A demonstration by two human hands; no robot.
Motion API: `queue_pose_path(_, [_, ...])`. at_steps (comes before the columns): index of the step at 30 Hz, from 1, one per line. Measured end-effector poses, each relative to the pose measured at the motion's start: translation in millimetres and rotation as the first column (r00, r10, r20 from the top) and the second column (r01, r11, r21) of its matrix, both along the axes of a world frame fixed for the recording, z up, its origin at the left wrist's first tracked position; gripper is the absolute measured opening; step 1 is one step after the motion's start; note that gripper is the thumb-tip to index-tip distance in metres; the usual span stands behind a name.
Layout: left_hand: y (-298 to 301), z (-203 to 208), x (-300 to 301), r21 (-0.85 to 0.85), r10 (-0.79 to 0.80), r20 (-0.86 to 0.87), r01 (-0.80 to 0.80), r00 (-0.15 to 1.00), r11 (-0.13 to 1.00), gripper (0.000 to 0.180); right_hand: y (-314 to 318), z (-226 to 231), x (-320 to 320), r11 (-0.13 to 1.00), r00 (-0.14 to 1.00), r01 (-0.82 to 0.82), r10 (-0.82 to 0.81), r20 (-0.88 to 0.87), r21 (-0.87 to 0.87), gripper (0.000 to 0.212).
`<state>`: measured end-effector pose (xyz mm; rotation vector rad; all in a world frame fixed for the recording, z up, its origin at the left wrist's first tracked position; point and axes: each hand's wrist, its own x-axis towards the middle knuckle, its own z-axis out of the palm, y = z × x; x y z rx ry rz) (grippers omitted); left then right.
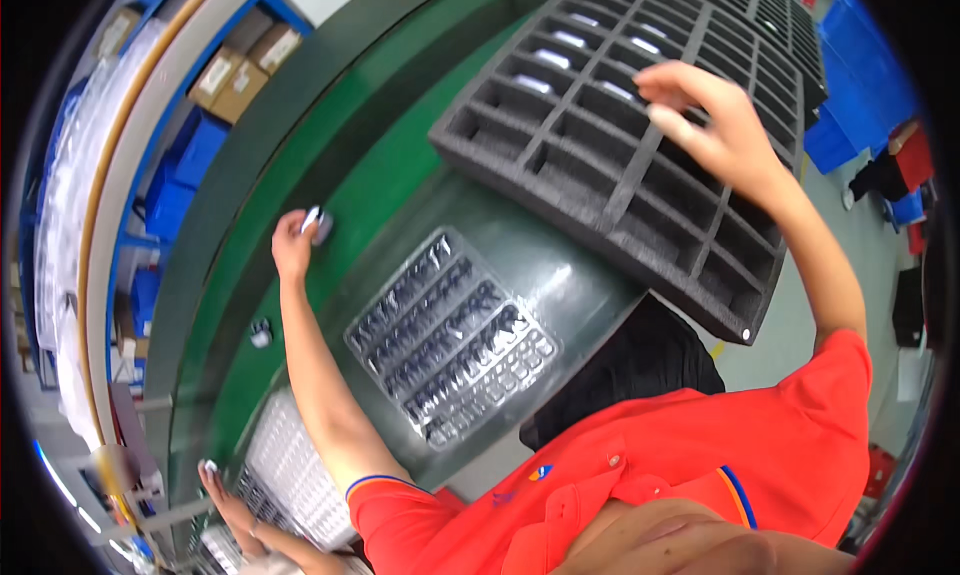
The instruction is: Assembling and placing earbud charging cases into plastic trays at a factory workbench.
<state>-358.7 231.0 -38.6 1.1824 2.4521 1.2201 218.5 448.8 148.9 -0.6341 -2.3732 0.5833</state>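
Over the green belt (365, 200), my left hand (291, 243) is closed on a small white-and-grey part (316, 225), whose exact kind is blurred. My right hand (715, 130) hovers above a black foam tray (620, 200) with many compartments. Its fingers are curved, the thumb stands apart from them, and nothing shows between. Several compartments near that hand hold small parts with shiny white tops (553, 59). Between my arms lies a clear plastic tray (450, 335) with rows of small dark parts.
Another small part (261, 333) rides on the belt. At the lower left, a co-worker's hand (232, 510) reaches over the belt beside more clear trays (295, 455). Shelves with cardboard boxes (235, 80) and blue bins (190, 160) stand beyond the belt. Blue crates (860, 95) stand at right.
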Motion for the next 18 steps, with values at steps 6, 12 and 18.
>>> queue_pose_path(6, [0.6,-30.0,-27.1,-0.185,0.094,0.348,-0.03,0.933,0.982,0.024,79.0,-36.0,-74.7,0.951,0.952,-0.023,-0.073,0.297,0.309,0.014])
queue_pose_path(12, [-22.1,-15.7,-44.0,-0.129,0.093,-0.347,-0.145,0.933,0.981,0.059,81.0,-34.2,-41.6,0.936,0.702,0.056,-0.284,0.654,0.347,0.037])
queue_pose_path(18, [30.6,72.7,132.9,0.322,0.02,-0.065,0.002,0.998,0.947,0.027,103.8,-45.9,-64.0,0.975,0.703,0.178,-0.032,0.711,-0.132,0.051])
